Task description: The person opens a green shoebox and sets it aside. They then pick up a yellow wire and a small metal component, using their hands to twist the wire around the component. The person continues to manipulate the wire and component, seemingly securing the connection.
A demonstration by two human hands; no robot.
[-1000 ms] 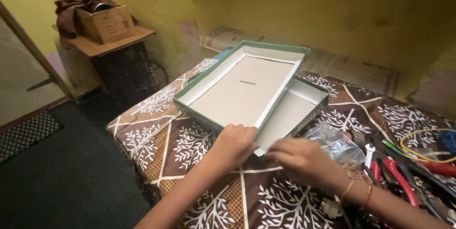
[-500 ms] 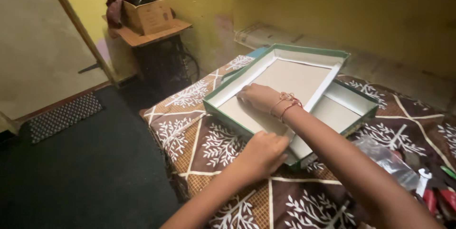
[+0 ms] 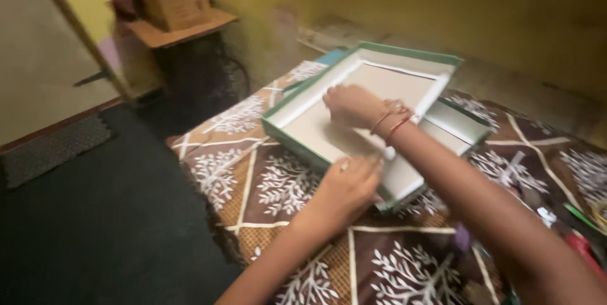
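Green-edged shallow box (image 3: pixel 297 129), white inside, tilted on another

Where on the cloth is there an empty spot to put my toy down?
The cloth is bare on the near left, between the box and the table edge, and in front near the left hand. The right hand fills the box. The far right is crowded with tools.

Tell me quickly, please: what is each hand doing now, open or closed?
Left hand: fingers curled on the near edge of the green-rimmed box.
Right hand: resting palm down inside that box, holding nothing.
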